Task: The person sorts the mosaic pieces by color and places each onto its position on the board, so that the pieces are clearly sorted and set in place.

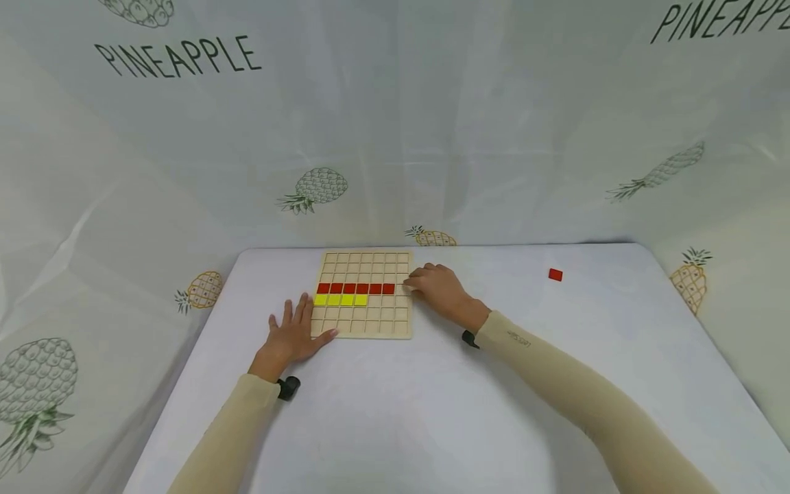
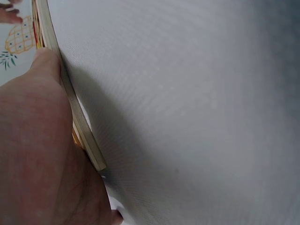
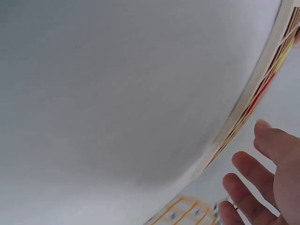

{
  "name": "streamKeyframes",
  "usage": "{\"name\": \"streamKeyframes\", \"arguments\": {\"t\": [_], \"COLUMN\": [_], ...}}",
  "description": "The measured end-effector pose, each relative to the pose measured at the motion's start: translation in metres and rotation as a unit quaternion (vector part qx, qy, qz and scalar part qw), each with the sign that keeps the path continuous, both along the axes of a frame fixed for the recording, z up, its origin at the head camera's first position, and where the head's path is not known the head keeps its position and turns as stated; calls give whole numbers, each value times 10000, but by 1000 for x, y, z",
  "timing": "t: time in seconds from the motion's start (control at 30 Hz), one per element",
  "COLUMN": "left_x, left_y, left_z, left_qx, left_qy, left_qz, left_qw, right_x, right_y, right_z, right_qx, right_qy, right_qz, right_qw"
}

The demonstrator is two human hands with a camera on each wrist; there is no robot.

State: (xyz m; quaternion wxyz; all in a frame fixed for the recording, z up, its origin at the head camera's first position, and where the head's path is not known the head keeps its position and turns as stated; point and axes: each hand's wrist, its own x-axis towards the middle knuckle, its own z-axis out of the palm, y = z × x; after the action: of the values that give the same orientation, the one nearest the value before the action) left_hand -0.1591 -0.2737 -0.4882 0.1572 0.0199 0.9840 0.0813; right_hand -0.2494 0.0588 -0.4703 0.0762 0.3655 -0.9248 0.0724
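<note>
A pale wooden grid board [image 1: 370, 324] lies on the white table. One row holds several red square tiles [image 1: 350, 289], running from the left edge most of the way across. Directly in front of it is a shorter row of several yellow tiles [image 1: 334, 300]. My left hand [image 1: 289, 341] rests with spread fingers along the board's left side, its thumb over the front left corner. At the right edge, beside the end of the red row, is my right hand [image 1: 441, 291]. Its loosely bent fingers [image 3: 253, 171] stand apart from the thumb in the right wrist view, with nothing visible between them.
A single red tile [image 1: 555, 274] lies apart at the back right of the white table [image 1: 395, 412]. Behind the table hangs a pale cloth [image 1: 494, 137] printed with pineapples. A dark wrist strap device [image 1: 288, 388] sits on the left wrist.
</note>
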Motion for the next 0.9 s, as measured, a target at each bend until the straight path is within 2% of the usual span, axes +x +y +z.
{"name": "streamKeyframes", "arguments": {"t": [0.33,0.57,0.67,0.77,0.9], "left_x": [0,4,5,4,1], "left_y": [0,8,10,9,4], "left_z": [-2,15,17,15,4], "left_qx": [24,-23,-87,-124,-56], "left_qy": [66,-70,-63,-76,-27], "left_qz": [-25,11,-8,-22,-35], "left_qw": [10000,10000,9999,9999,10000], "right_x": [2,4,5,7,9], "right_y": [70,116,134,153,175], "right_z": [5,6,8,7,5], "right_qx": [-73,-242,-224,-190,-137], "right_qy": [155,219,202,166,168], "right_qz": [-457,-591,-679,-774,-896], "right_qw": [9988,9977,9972,9967,9957]}}
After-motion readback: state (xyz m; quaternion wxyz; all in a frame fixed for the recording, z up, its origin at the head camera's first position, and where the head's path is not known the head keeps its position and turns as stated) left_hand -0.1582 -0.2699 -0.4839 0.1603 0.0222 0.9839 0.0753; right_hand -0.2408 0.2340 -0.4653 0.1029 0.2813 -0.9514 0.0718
